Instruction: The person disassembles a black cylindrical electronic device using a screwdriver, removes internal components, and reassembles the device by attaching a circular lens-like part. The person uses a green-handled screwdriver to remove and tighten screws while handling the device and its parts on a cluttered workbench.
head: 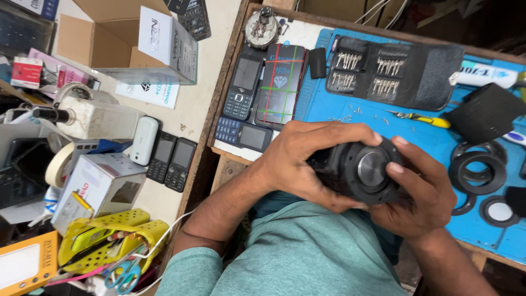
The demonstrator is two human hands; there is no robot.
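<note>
Closest to me, my teal shirt fills the lower frame, and both forearms rise from it toward the bench edge. My left hand (307, 164) is wrapped over the top and near side of a black round device (356, 170), fingers curled tight along its far rim and thumb underneath. My right hand (419, 192) cups the same device from the other side, fingers closed around its edge, one fingertip resting beside the shiny metal disc (373, 167) set in its face. Held this way, the device sits clear of the bench, just above the near edge of the blue work mat (427, 142).

On the mat, right of my hands: several black rings (478, 172), one round part with a pale centre (499, 211), and a black block (487, 112). Beyond my knuckles, a small yellow-handled tool (419, 118) lies among scattered screws. Further back, an open black bit case (394, 74) shows rows of bits.

Left of the mat lie three keypad phones and a smartphone (282, 82) with red and green lines across its screen. Farthest left, beyond the bench frame: two more phones (172, 161), a tape roll (57, 164), scissors (123, 274), an open cardboard box (131, 41).
</note>
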